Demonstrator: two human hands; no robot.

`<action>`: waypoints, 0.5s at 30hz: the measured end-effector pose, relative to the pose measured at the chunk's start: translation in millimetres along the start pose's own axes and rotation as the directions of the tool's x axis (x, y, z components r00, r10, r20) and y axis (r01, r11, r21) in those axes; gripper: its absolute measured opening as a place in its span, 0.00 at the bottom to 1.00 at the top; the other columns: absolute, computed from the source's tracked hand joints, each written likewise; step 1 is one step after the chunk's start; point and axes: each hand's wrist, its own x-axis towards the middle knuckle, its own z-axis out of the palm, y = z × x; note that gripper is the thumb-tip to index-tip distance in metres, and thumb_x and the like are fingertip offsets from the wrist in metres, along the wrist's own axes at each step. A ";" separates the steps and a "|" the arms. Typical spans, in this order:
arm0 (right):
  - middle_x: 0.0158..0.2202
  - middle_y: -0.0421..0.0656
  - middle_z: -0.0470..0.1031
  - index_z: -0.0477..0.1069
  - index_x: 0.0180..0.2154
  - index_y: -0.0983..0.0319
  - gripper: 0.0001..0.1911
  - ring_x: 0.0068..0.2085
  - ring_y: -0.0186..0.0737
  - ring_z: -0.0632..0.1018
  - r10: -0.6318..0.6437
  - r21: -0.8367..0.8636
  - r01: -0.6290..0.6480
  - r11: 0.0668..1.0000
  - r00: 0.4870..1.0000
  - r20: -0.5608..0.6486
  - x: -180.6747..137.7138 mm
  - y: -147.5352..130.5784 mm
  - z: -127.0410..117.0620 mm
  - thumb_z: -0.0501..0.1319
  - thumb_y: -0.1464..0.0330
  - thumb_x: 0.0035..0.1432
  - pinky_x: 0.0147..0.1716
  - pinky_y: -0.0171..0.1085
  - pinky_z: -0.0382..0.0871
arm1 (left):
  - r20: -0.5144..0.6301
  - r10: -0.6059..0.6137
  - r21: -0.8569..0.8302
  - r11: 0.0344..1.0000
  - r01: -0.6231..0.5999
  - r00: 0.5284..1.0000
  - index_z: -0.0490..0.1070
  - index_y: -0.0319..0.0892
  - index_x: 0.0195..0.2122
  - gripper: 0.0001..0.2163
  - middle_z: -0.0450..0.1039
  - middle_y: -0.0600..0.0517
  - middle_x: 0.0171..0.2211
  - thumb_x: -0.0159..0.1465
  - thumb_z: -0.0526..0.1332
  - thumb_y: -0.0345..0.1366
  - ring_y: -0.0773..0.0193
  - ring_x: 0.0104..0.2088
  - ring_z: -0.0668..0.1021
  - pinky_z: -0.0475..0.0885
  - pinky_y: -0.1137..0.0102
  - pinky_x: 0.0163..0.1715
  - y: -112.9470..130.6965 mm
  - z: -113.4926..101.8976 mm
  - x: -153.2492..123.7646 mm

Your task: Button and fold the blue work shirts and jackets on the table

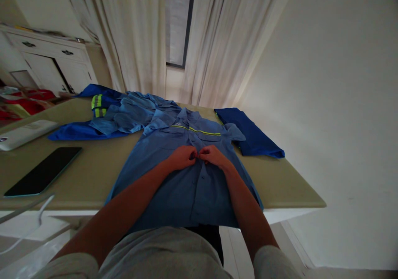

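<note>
A blue short-sleeved work shirt [161, 163] with a yellow stripe across the chest lies face up on the table, collar away from me, its hem hanging over the front edge. My left hand [184, 156] and my right hand [213, 154] meet at the middle of its front placket, below the chest pockets. Both are closed, fingertips pinched on the placket edges and nearly touching. Whatever button sits between the fingers is hidden. Further down the placket, a few small buttons or holes show on the cloth.
Rumpled blue clothes [133, 111] with yellow reflective bands lie at the back left. A folded dark-blue garment [251, 134] rests at the right. On the left of the table [93, 167] are a black phone [43, 171], a white device [26, 134] and a cable [40, 212].
</note>
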 end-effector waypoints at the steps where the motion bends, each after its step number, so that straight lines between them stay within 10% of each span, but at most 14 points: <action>1: 0.23 0.38 0.74 0.76 0.28 0.63 0.12 0.23 0.31 0.72 -0.013 -0.008 0.013 1.000 1.000 -0.004 0.4 0.9 -0.3 0.72 0.61 0.50 0.23 0.30 0.67 | -0.004 0.006 0.029 1.000 -0.006 1.000 0.75 0.44 0.39 0.05 0.79 0.50 0.37 0.62 0.62 0.34 0.58 0.37 0.80 0.71 0.66 0.38 0.5 0.6 -0.2; 15: 0.21 0.38 0.74 0.79 0.29 0.64 0.08 0.22 0.34 0.74 -0.140 -0.098 0.136 0.986 0.990 -0.034 9.6 17.7 -3.9 0.66 0.65 0.51 0.22 0.31 0.65 | -0.001 0.132 0.193 0.973 -0.129 0.991 0.71 0.48 0.59 0.19 0.76 0.48 0.45 0.68 0.57 0.30 0.57 0.44 0.78 0.71 0.67 0.43 5.9 -5.6 -5.3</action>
